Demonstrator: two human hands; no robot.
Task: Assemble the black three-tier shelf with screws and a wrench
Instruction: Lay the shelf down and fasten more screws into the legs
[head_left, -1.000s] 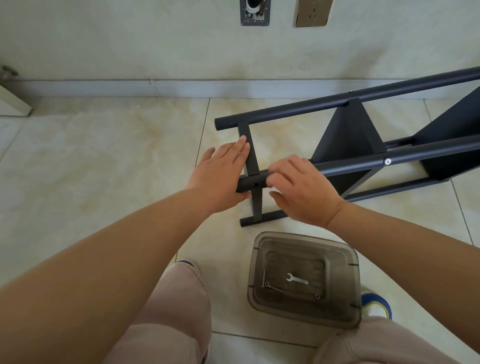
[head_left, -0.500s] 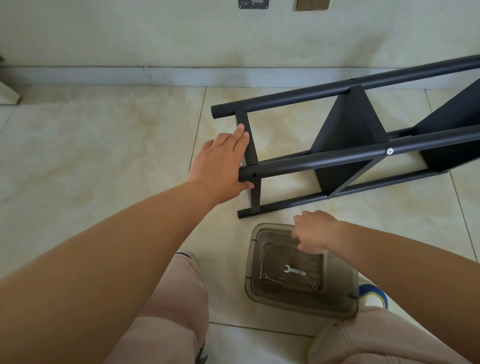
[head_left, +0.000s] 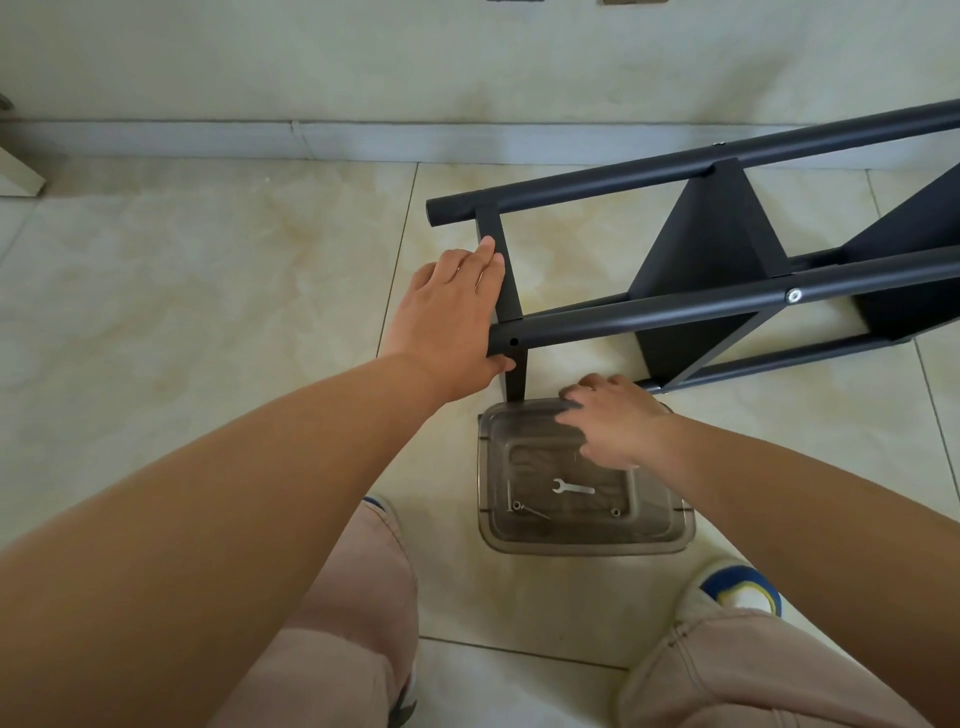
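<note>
The black shelf frame (head_left: 675, 312) lies on its side on the tiled floor, its round posts running right and up. My left hand (head_left: 452, 317) rests flat against the end crossbar, fingers straight, beside an empty screw hole (head_left: 514, 342) in the near post. One silver screw (head_left: 793, 295) sits further along that post. My right hand (head_left: 613, 431) hovers over the far rim of a clear plastic box (head_left: 670, 525), fingers loosely spread, holding nothing that I can see. In the box lie a small silver wrench (head_left: 571, 487), a hex key (head_left: 535, 512) and loose washers.
A wall with a grey skirting board (head_left: 260, 140) runs across the back. My knees and shoes (head_left: 743, 587) frame the box at the bottom. A white furniture corner (head_left: 21, 176) shows at far left.
My right hand left the near post and dropped down to the plastic box, then shifted to its far rim. My left hand stayed on the crossbar.
</note>
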